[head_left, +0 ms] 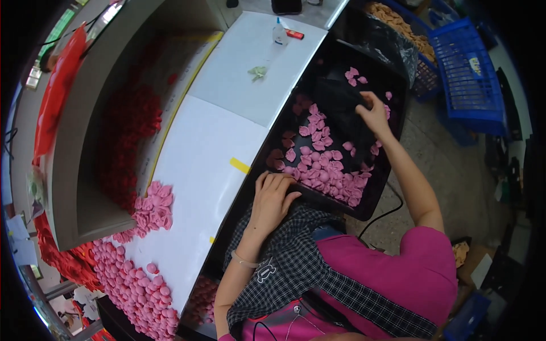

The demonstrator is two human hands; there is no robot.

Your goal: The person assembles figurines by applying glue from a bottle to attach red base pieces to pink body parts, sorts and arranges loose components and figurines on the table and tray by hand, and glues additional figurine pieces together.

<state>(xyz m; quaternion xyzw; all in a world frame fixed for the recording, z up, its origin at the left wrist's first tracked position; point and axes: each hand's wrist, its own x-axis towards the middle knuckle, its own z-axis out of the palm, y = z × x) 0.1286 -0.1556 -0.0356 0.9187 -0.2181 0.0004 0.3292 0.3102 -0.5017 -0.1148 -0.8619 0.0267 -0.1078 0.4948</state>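
1. The pink flower pieces (324,176) lie in a big black tray (375,68). The main heap starts just right of the left hand (272,196) and sits nearer the body than the right hand (375,116).
2. They look light and a bit soft. The thin edges may bend or tear, so a gentle pinch on the round middle seems best.
3. A dark, floppy black sheet (333,99) is just left of the right hand's fingertips. It looks light and limp, maybe slippery. Its edge seems the easy part to hold.
4. The right thumb and fingers curl by that edge; I cannot tell if they pinch it.
5. The left fingers bend at the tray's near side, with the thumb sticking out. I cannot tell if they grip the rim.
6. Some pieces are round like balls; others have wavy petals. All are pink. The sheet is plain black.
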